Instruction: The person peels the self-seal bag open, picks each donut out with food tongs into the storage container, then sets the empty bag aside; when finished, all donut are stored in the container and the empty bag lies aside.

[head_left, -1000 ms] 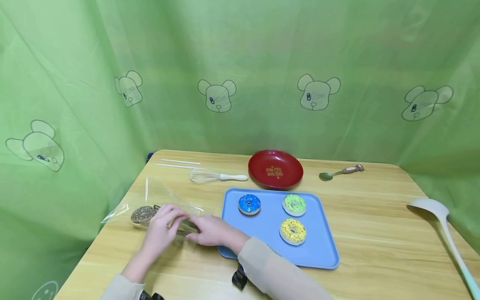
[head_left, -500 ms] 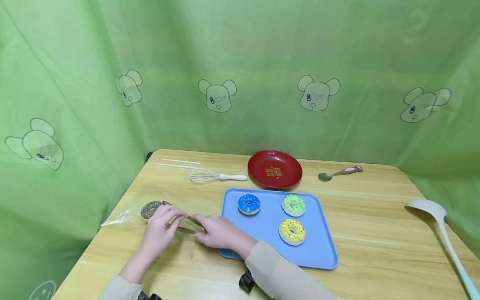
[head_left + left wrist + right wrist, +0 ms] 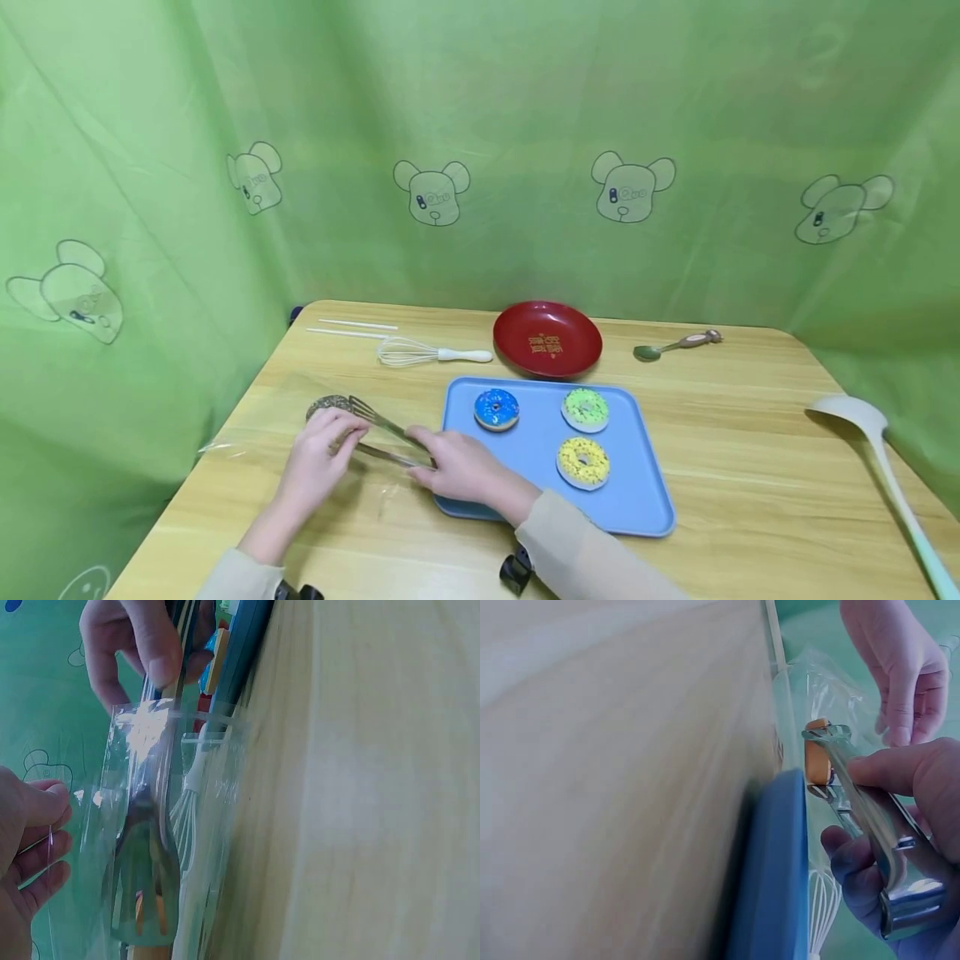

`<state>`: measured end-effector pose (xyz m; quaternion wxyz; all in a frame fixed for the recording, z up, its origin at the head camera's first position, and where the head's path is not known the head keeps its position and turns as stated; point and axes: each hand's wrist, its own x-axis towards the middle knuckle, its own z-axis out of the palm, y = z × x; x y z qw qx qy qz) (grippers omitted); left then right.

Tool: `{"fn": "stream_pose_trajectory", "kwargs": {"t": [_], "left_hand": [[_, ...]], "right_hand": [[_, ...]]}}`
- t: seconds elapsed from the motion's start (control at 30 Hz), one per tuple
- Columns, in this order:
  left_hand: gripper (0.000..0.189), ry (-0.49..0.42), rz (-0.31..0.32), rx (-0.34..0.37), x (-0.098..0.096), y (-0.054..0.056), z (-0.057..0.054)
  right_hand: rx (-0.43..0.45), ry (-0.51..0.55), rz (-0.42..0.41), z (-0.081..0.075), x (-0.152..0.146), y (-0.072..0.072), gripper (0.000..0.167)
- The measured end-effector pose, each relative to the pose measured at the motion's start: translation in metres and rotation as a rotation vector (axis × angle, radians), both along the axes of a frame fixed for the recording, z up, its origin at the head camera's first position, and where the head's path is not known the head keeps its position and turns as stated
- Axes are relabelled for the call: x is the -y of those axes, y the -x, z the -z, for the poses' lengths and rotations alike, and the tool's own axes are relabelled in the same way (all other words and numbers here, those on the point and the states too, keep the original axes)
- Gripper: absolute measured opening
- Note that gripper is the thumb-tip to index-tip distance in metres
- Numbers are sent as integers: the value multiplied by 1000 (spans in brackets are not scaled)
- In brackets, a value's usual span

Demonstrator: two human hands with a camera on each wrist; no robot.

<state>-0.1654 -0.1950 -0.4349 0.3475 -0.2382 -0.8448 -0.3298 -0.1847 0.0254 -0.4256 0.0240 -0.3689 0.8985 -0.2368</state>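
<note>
My right hand (image 3: 468,473) grips metal tongs (image 3: 384,423), with the thumb on one arm and the fingers on the other. At the far end of the tongs is a dark speckled donut (image 3: 328,405); its orange-brown side (image 3: 817,761) shows between the tong heads in the right wrist view. A clear plastic bag (image 3: 214,761) surrounds the tong heads. My left hand (image 3: 318,457) pinches the bag's edge between thumb and fingers, as the left wrist view shows. In the head view, the left hand partly hides the donut and tongs.
A blue tray (image 3: 517,500) bears a blue donut (image 3: 496,410), a green donut (image 3: 585,410) and a yellow donut (image 3: 582,462). Behind lie a whisk (image 3: 435,353), white sticks (image 3: 348,333), a red plate (image 3: 517,337) and a spoon (image 3: 678,345). A ladle (image 3: 862,417) lies at the right.
My right hand has moved right with the tongs, and the dark donut has shifted right with them, toward my left hand. The left hand stays nearly in place, and the bag lies flatter.
</note>
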Motion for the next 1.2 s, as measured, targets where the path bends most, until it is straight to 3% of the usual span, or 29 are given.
{"fn": "stream_pose_trajectory", "kwargs": {"t": [0.33, 0.57, 0.93, 1.2], "left_hand": [[22, -4, -40, 43, -4, 2, -2], [22, 4, -71, 31, -5, 5, -5], [19, -3, -116, 81, -9, 8, -5], [18, -1, -114, 43, -8, 12, -4]], "right_hand": [[51, 36, 1, -6, -29, -8, 51], [83, 50, 11, -10, -49, -14, 51], [115, 67, 71, -21, -88, -35, 51], [12, 78, 137, -22, -130, -50, 50]]}}
